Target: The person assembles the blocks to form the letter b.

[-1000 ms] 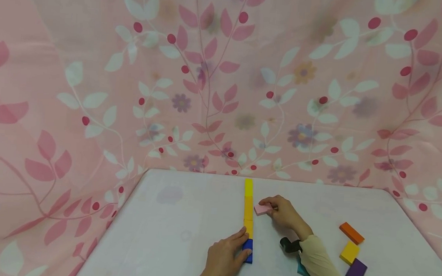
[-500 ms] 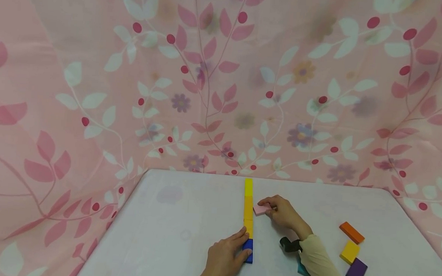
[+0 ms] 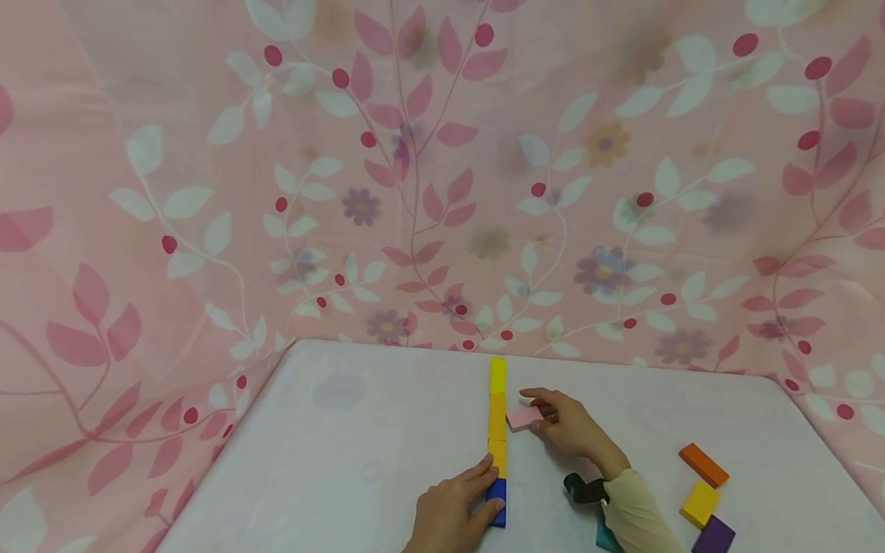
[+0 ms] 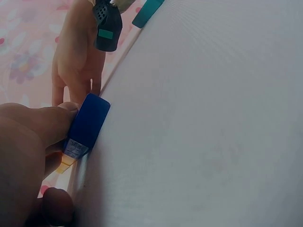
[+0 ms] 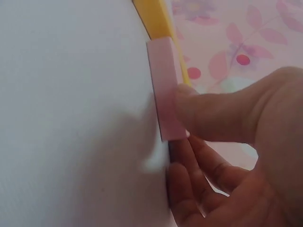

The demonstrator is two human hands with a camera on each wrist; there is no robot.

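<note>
A row of blocks runs away from me, with a bright yellow block (image 3: 498, 375) at its far end. Darker yellow blocks (image 3: 498, 417) follow, and a blue block (image 3: 496, 513) forms the near end. My left hand (image 3: 451, 515) holds the blue block, its thumb on the block and forefinger on the yellow one beside it. A flat pink block (image 3: 523, 418) lies with its left end at the row's right side. My right hand (image 3: 568, 423) has its forefinger raised off the pink block. In the right wrist view its thumb (image 5: 201, 113) touches the block's side, other fingers at its end.
On the white table (image 3: 372, 473), an orange block (image 3: 704, 465), a yellow block (image 3: 699, 504) and a purple block (image 3: 714, 543) lie at the right. A teal block (image 3: 607, 536) is partly hidden by the right sleeve (image 3: 650, 534). A patterned pink curtain (image 3: 447, 185) hangs behind.
The pink block has shifted slightly left, up to the row. My right forefinger has lifted off its top. The left hand stays in place on the blue block.
</note>
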